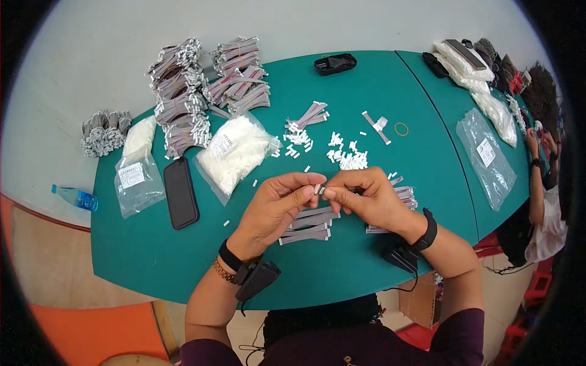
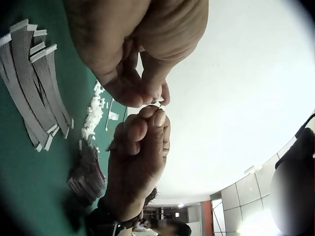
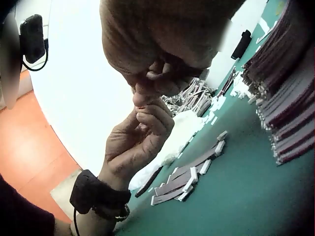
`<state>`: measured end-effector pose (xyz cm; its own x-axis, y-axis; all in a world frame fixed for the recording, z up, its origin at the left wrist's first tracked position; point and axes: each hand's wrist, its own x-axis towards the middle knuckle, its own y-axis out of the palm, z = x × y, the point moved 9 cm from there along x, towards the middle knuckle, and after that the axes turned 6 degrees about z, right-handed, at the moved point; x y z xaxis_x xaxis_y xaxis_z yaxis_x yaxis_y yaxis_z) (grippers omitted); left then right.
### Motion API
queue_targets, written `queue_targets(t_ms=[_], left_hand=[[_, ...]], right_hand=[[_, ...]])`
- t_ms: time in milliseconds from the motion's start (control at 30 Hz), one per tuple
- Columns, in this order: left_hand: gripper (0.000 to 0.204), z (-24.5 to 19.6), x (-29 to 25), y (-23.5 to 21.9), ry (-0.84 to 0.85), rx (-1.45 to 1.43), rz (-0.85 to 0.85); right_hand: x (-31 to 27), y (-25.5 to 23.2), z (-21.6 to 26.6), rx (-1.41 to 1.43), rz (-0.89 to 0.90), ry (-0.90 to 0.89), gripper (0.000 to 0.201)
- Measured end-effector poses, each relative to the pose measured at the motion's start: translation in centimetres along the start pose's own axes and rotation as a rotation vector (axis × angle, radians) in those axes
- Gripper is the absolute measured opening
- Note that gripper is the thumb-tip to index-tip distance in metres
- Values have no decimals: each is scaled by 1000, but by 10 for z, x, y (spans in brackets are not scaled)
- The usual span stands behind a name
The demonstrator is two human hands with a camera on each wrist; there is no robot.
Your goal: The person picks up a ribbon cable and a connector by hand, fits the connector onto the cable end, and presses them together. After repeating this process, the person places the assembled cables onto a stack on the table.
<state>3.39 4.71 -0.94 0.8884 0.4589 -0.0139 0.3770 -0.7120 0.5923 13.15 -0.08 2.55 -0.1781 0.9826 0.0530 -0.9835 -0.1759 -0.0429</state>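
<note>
Tabletop: smooth green surface [image 1: 137,247], pale wall [image 1: 317,24] behind.
Hands: L hand [image 1: 268,210] & R hand [image 1: 371,196] brought tog. at fingertips; small whitish pc [image 1: 319,190] pinched by both.
Held pc: betw. thumbs & fingers, above tabletop; exact shape can't be made out.
Ribbons: flat grey ribbon cables w/ white plastic ends [image 1: 308,233] laid below hands; grey-and-red ribbon bundle [image 1: 405,198] seen nr. R wrist.
Beyond: loose small white plastic pcs [image 1: 353,160] heaped.

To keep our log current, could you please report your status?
Left hand and right hand pinching small pale piece, fingertips close together. Gray ribbon cables lying below. No obstruction seen.
</note>
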Motion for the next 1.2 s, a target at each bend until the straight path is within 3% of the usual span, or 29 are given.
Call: queue_targets(t_ms=[1200], left_hand=[[23, -1, -1, 4, 20, 40, -6]], right_hand=[[0, -2, 12, -235, -54, -103, 15]])
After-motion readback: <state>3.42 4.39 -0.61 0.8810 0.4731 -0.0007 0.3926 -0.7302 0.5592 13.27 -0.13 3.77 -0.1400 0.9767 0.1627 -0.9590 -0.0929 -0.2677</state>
